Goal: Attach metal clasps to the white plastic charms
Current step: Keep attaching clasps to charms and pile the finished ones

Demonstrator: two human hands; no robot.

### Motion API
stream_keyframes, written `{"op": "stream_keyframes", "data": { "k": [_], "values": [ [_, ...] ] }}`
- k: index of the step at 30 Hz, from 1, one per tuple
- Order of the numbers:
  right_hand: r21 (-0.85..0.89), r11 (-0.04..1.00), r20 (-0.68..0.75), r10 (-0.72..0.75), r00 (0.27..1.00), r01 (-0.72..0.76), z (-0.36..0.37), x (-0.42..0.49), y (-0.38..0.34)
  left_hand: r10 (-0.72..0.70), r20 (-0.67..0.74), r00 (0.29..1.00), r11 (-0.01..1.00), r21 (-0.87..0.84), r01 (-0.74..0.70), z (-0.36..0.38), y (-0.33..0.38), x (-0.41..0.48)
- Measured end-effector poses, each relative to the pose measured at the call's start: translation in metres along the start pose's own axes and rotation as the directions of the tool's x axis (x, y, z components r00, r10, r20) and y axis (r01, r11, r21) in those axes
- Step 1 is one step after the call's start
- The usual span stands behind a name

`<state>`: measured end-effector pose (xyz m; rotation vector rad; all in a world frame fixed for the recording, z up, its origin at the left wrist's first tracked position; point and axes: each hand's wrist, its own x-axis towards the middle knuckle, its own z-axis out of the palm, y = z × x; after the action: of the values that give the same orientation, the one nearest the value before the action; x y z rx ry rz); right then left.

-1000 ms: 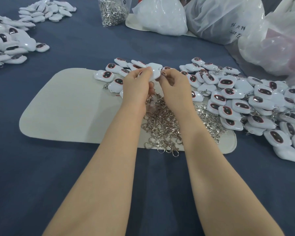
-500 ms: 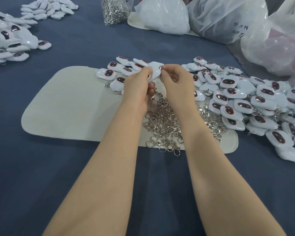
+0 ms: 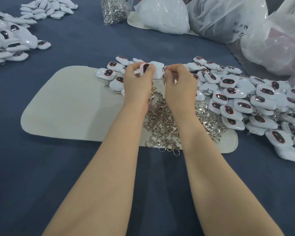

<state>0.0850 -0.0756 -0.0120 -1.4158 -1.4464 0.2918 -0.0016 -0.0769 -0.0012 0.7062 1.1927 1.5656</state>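
My left hand (image 3: 138, 80) grips a white plastic charm (image 3: 145, 68) with a dark oval face, held upright above the beige mat (image 3: 71, 106). Just to its right, my right hand (image 3: 180, 82) pinches a metal clasp (image 3: 165, 69) close beside the charm; whether the two touch is hidden by my fingers. Under both wrists lies a heap of loose metal clasps (image 3: 163, 123). A large pile of white charms (image 3: 245, 103) spreads to the right of the mat.
Another pile of charms (image 3: 8, 41) lies at the far left and a smaller one (image 3: 48, 7) behind it. A clear bag of clasps (image 3: 113, 10) and several white plastic bags (image 3: 225, 17) stand at the back. Dark blue cloth (image 3: 32, 176) covers the table.
The charm in my left hand has turned so that its dark face now shows. My right hand with the clasp has drawn slightly apart from it.
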Motion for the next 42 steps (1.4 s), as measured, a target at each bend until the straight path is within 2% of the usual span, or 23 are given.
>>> {"op": "stream_keyframes", "data": {
  "k": [3, 6, 10, 12, 15, 18, 20, 22, 26, 30, 33, 36, 39, 42],
  "values": [
    [-0.096, 0.995, 0.038, -0.015, 0.999, 0.018, 0.0, 0.0, 0.002, 0.235, 0.03, 0.971, 0.956, 0.171, -0.237, 0.0, -0.001, -0.003],
    [-0.202, 0.978, 0.092, -0.041, 0.995, 0.059, -0.002, 0.0, 0.002, 0.382, 0.108, 0.918, 0.869, 0.295, -0.397, -0.001, -0.003, -0.005],
    [-0.344, 0.934, 0.199, -0.027, 0.98, 0.096, -0.003, 0.0, 0.002, 0.473, 0.186, 0.861, 0.746, 0.436, -0.504, 0.0, -0.005, -0.006],
    [-0.339, 0.938, 0.211, 0.002, 0.978, 0.071, -0.003, -0.001, 0.002, 0.478, 0.21, 0.853, 0.714, 0.472, -0.517, 0.0, -0.006, -0.006],
    [-0.153, 0.988, 0.148, 0.059, 0.987, -0.036, -0.002, -0.002, -0.001, 0.4, 0.16, 0.903, 0.809, 0.401, -0.429, 0.001, -0.004, -0.006],
    [-0.01, 0.991, 0.135, 0.134, 0.982, -0.133, -0.001, 0.001, -0.002, 0.172, 0.065, 0.983, 0.958, 0.222, -0.183, 0.002, -0.003, -0.002],
    [0.066, 0.983, 0.13, 0.162, 0.978, -0.172, 0.0, 0.003, -0.002, 0.016, 0.036, 0.999, 0.998, 0.064, -0.018, 0.002, -0.003, 0.0],
    [0.153, 0.972, 0.105, 0.164, 0.981, -0.178, 0.0, 0.003, -0.002, -0.09, 0.037, 0.995, 0.995, -0.045, 0.092, 0.002, -0.002, 0.002],
    [0.28, 0.947, 0.055, 0.15, 0.987, -0.16, 0.001, 0.003, -0.003, -0.201, 0.077, 0.977, 0.961, -0.176, 0.212, 0.002, 0.001, 0.001],
    [0.283, 0.95, 0.016, 0.13, 0.991, -0.129, 0.001, 0.003, -0.003, -0.26, 0.087, 0.962, 0.925, -0.263, 0.274, 0.0, 0.004, -0.001],
    [0.178, 0.981, 0.004, 0.083, 0.997, -0.082, 0.0, 0.002, -0.001, -0.17, 0.042, 0.985, 0.961, -0.216, 0.175, 0.0, 0.004, -0.002],
    [0.084, 0.995, 0.02, 0.046, 0.999, -0.048, -0.001, 0.001, 0.0, 0.036, -0.006, 0.999, 0.999, -0.023, -0.036, 0.0, 0.003, -0.003],
    [0.02, 0.999, 0.044, 0.034, 0.998, -0.035, -0.003, 0.001, 0.001, 0.199, 0.025, 0.98, 0.965, 0.167, -0.2, 0.0, 0.001, -0.005],
    [-0.026, 0.999, 0.076, 0.034, 0.997, -0.032, -0.003, 0.001, 0.002, 0.287, 0.063, 0.956, 0.926, 0.237, -0.294, -0.001, 0.0, -0.006]
  ]
}}
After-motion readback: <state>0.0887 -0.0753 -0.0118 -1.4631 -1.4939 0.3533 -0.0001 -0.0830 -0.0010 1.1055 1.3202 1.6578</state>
